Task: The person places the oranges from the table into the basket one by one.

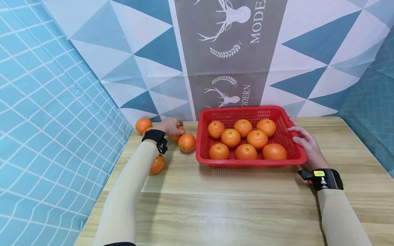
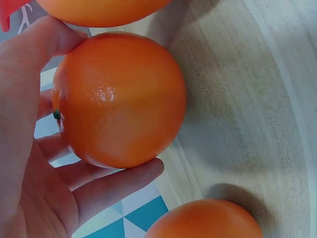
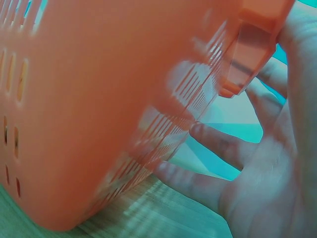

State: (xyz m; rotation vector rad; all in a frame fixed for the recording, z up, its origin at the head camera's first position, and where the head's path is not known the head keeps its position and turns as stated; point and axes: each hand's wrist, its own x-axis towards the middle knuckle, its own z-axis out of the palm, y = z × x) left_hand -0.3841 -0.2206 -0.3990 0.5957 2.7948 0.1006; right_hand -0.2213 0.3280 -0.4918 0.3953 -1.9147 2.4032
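Note:
At the table's back left, my left hand (image 1: 170, 126) has its thumb and fingers around an orange (image 2: 121, 101); in the head view the hand covers much of that fruit. A second orange (image 1: 186, 142) sits just to its right, close to the red plastic basket (image 1: 250, 162). Several oranges (image 1: 231, 138) lie inside the basket. At the basket's right end my right hand (image 1: 309, 147) holds the rim, thumb at the top edge. The right wrist view shows two of its fingertips (image 3: 198, 130) against the slotted outer wall.
One orange (image 1: 143, 125) lies in the back left corner, another orange (image 1: 157, 164) beside the left forearm. The wooden table (image 1: 215, 208) meets a patterned cloth backdrop (image 1: 160, 58) behind and a blue gridded cloth (image 1: 52, 112) on the left.

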